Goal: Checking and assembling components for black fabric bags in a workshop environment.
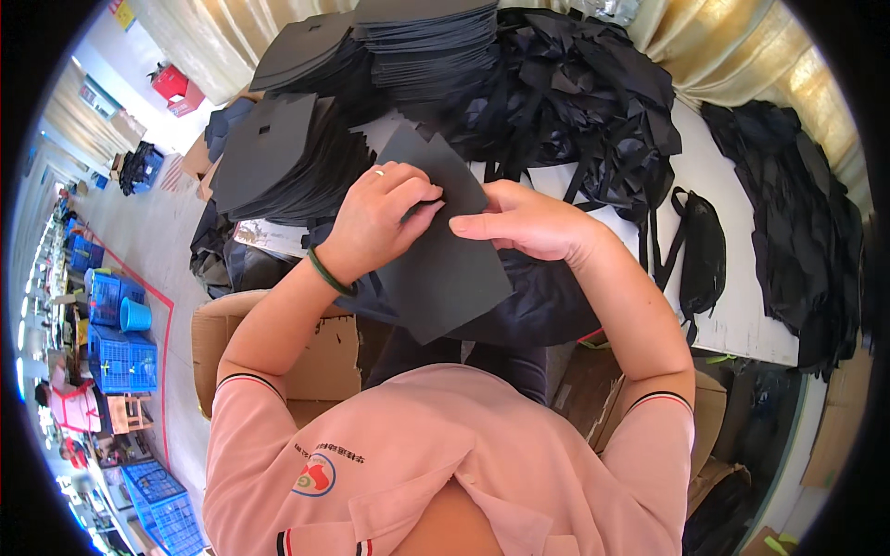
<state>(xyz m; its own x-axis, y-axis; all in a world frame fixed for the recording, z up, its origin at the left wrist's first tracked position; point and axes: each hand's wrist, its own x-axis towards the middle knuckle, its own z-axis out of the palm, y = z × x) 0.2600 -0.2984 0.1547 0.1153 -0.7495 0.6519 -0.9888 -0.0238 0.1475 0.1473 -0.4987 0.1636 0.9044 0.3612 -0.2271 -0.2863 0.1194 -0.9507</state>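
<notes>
A stiff dark grey panel [443,278] is held tilted over my lap, above dark fabric. My left hand [385,213] has its fingers curled, with thumb and forefinger pinched at the panel's upper middle; whether a smaller piece is between them I cannot make out. My right hand [533,221] grips the panel's right edge, thumb on the face and the other fingers behind it. Just beyond my left hand leans a stack of similar dark panels [269,153], the front one with a small slot near its top.
More stacked panels [426,46] and a heap of black fabric pieces with straps [579,93] cover the table's far side. A black pouch [702,250] lies on the white tabletop [742,320] at right, beside layered black fabric [788,213]. Cardboard boxes [320,366] flank my legs.
</notes>
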